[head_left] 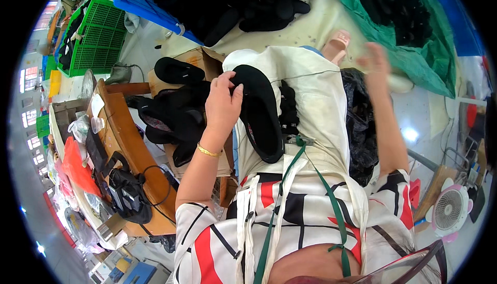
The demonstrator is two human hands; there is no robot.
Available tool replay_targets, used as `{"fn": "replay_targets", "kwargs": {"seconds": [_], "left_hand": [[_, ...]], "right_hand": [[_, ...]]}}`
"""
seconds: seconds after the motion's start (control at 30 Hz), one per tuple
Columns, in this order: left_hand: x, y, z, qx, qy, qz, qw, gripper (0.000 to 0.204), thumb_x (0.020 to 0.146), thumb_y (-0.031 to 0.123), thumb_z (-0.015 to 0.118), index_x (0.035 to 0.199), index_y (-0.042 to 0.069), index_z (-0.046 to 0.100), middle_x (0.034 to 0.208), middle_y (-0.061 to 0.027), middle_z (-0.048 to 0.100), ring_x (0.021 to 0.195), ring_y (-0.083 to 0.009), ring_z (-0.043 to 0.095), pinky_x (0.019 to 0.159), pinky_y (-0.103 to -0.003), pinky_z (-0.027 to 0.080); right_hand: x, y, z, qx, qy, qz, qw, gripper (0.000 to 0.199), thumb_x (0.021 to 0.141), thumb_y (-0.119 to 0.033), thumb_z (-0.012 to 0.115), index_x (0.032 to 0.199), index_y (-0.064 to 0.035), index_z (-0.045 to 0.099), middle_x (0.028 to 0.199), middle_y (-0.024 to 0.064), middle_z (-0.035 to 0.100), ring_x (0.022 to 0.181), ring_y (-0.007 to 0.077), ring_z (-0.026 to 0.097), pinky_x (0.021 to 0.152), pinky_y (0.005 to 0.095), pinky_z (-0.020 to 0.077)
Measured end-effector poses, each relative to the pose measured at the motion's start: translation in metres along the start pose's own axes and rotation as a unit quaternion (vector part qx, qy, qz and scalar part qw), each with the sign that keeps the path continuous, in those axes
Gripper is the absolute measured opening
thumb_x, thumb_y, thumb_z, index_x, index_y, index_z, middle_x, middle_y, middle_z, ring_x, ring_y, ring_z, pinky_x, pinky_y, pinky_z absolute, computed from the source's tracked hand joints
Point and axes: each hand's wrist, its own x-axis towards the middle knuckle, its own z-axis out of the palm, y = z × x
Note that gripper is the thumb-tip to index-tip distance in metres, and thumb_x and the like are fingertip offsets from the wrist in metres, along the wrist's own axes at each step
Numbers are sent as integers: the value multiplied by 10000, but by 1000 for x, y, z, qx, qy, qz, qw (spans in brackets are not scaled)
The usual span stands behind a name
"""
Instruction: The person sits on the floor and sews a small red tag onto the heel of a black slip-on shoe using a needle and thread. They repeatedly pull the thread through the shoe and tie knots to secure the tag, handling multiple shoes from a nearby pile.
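Observation:
My left hand (222, 103) is closed on the rounded toe of a black slipper (256, 98), its fingers over the top edge. The slipper lies lengthwise over my lap, its opening facing up and its heel toward me. Off to the right, my right hand (375, 59) is raised beside the green sack, smeared by motion, so its fingers cannot be read. On the white apron (316, 92) over my legs, small black pieces (288, 108) lie just right of the slipper. More black slippers (173, 116) are heaped on a cardboard box (207, 61) at my left.
Ahead stands a blue crate (150, 12) with many black slippers or soles spilling beside it. The green sack (429, 59) holds dark pieces. A black plastic bag (360, 123) sits by my right leg. A wooden table (127, 139) is at left, a fan (448, 209) at right.

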Motion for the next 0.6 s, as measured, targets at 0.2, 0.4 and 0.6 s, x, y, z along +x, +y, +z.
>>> {"fn": "replay_targets", "kwargs": {"seconds": [0.2,0.4,0.6], "left_hand": [[-10,12,-15,208,-74,154,963,296,805,89,641,1099,109,633,877,-68,551,780,-255,614,618,-377,519],[-18,15,-11,148,-90,74,982,418,785,162,691,1172,75,560,954,-106,572,885,-305,615,685,-410,526],[-19,1,5,69,-63,14,995,457,766,156,755,1159,57,544,1034,-122,612,940,-332,617,774,-398,516]], "right_hand": [[-58,-32,135,-154,-313,-239,906,266,863,-33,587,1107,-109,658,884,112,638,792,269,633,691,377,528],[-58,-33,157,-299,-324,-366,819,84,823,-101,665,889,-57,637,767,124,560,745,318,613,662,415,512],[-52,-66,188,-55,-187,-184,964,166,926,-152,633,813,-37,595,778,79,581,725,204,607,662,335,517]]}}
